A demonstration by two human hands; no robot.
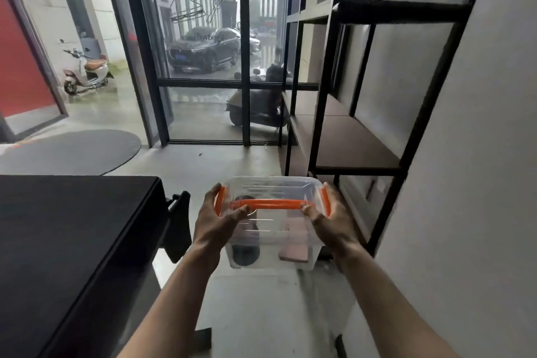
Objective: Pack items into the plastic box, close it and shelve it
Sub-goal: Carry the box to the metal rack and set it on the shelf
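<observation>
I carry a clear plastic box (273, 244) in the air over the floor, its lid on. The lid has an orange handle (273, 204) across the top and orange side clips. My left hand (218, 219) grips the box's left end and my right hand (331, 219) grips its right end. Through the clear walls I see a dark round item (246, 253) on the left and a pinkish flat block (294, 251) on the right. A black metal shelf rack (357, 142) with brown boards stands ahead on the right, just past the box.
A black table (66, 241) fills the left side, with a dark bracket at its corner. A grey wall (479, 154) runs along the right. Glass doors with black frames stand ahead, with scooters and cars outside. A grey round mat lies on the floor at the left.
</observation>
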